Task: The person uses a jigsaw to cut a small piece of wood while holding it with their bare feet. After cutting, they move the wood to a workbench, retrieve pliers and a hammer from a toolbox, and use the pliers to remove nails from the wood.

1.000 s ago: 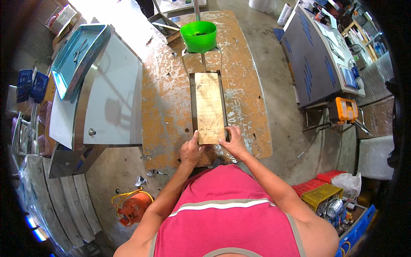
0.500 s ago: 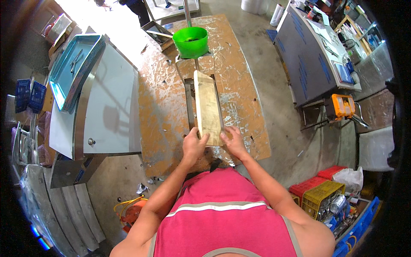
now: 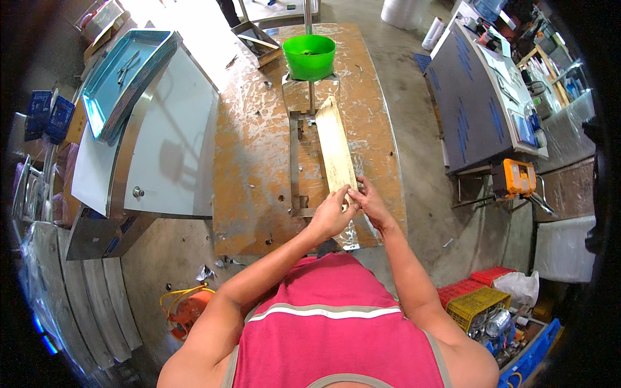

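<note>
A long pale wooden board (image 3: 336,145) is tilted on its edge, running away from me. My left hand (image 3: 335,212) is closed on its near end, thumb and fingers pinching it. Beside it, my right hand (image 3: 371,202) grips the same end from the right, the two hands almost touching. To the left of the board, a metal frame (image 3: 295,161) with a rectangular opening lies on the worn brown tabletop (image 3: 252,168). Beyond the board's far end, a green bowl (image 3: 309,59) with small dark things inside sits at an upright metal post (image 3: 311,97).
Left of the table stands a white panelled cabinet (image 3: 169,145) with stacked blue trays (image 3: 123,84) on top. A dark open box (image 3: 257,45) rests at the table's far left corner. To the right are a grey desk (image 3: 456,97), an orange toolbox (image 3: 515,178) and a yellow crate (image 3: 472,305).
The board has moved right off the metal frame and turned onto its edge, uncovering the frame's opening. Both hands have come together at its near end. The whole view has shifted slightly.
</note>
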Motion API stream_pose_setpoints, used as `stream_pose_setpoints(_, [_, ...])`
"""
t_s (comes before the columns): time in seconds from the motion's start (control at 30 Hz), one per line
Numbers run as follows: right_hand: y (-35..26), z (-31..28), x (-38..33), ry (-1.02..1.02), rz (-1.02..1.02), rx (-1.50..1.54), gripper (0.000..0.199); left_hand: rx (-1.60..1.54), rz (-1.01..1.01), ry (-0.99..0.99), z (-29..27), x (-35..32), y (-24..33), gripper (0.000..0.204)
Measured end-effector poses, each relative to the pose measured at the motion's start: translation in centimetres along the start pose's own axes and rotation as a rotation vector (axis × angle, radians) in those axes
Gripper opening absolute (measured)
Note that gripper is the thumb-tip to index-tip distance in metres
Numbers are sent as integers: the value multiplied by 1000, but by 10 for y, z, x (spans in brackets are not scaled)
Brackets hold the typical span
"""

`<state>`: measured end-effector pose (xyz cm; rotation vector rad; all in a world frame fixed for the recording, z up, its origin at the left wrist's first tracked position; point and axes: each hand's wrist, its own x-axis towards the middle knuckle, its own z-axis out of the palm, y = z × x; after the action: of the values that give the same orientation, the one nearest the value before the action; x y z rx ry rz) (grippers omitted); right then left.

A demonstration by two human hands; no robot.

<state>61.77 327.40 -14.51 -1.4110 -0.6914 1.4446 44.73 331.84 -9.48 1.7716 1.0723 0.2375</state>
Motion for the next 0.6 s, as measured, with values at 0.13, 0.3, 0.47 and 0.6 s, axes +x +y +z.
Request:
stream_pose_setpoints(0.13, [9, 3, 2, 43, -4, -46, 53, -23, -36, 40, 1, 9, -23, 77])
stream_pose_setpoints(0.3, [-4, 18, -16, 231, -358, -483, 52, -354, -127, 165, -8, 39, -53, 79])
stream_pose_setpoints(0.47, [-23, 38, -78, 301, -564, -806, 51, -613, -234, 271, -28, 47, -39, 115])
stream_pose_setpoints(0.6, [-10, 40, -125, 370, -556, -943, 52, -584, -111, 230, -15, 31, -10, 127])
